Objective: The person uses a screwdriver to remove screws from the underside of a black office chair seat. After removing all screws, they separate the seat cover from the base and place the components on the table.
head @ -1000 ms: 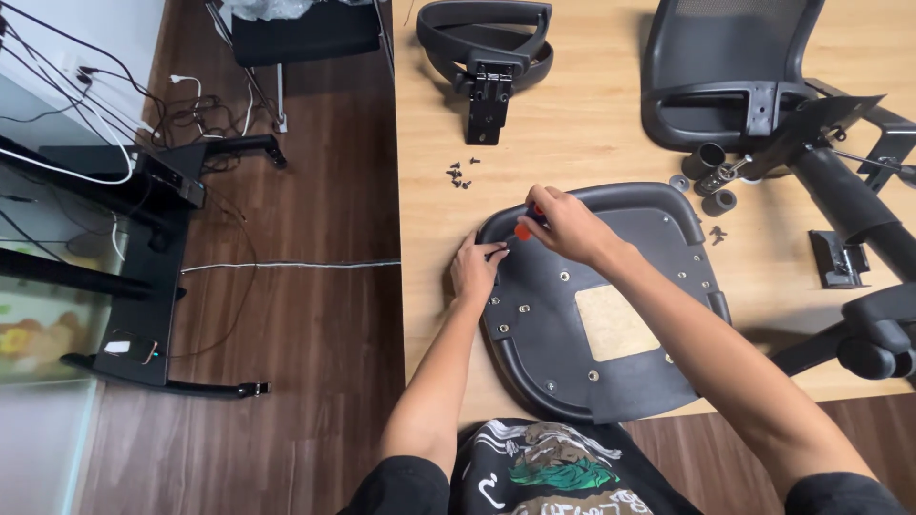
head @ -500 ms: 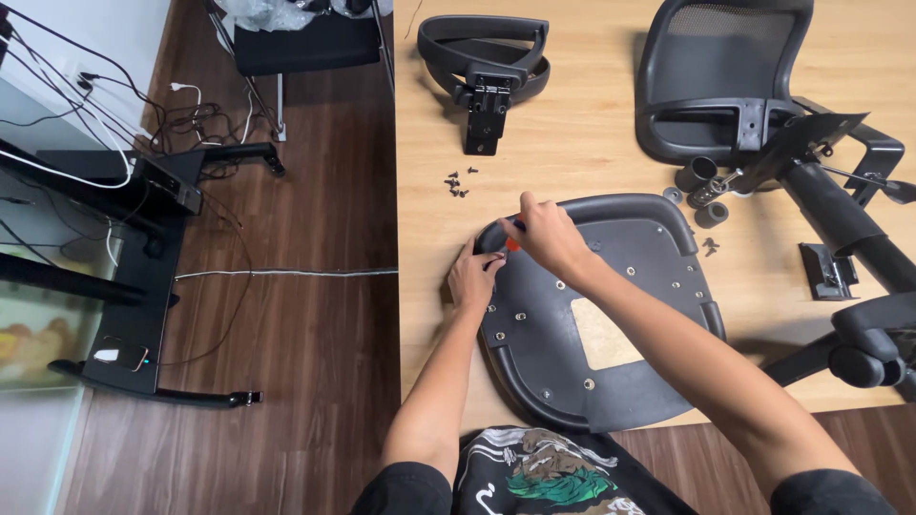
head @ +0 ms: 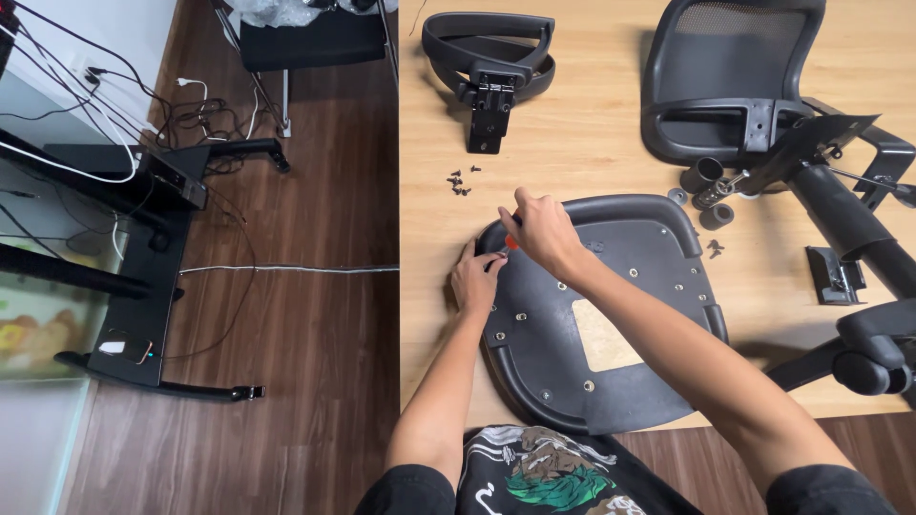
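Note:
An upturned black chair seat (head: 611,286) lies on a light wooden mat (head: 582,143), its underside with screw holes facing up. My left hand (head: 477,281) rests on the seat's left edge, fingers curled against it. Just above it my right hand (head: 539,229) is closed on a small tool with a red handle (head: 511,242), held at the seat's upper-left corner. A little pile of dark screws (head: 460,181) lies on the mat above my hands.
Black armrests (head: 487,48) lie at the back. A mesh chair back (head: 735,76), the seat mechanism with gas lift (head: 811,162) and a wheeled base (head: 868,353) fill the right side. At left, dark wood floor with cables (head: 191,124) and a black stand (head: 143,277).
The view has shifted slightly. My right hand with the red-handled tool has moved a little left along the seat's upper-left corner; my left hand stays on the seat edge.

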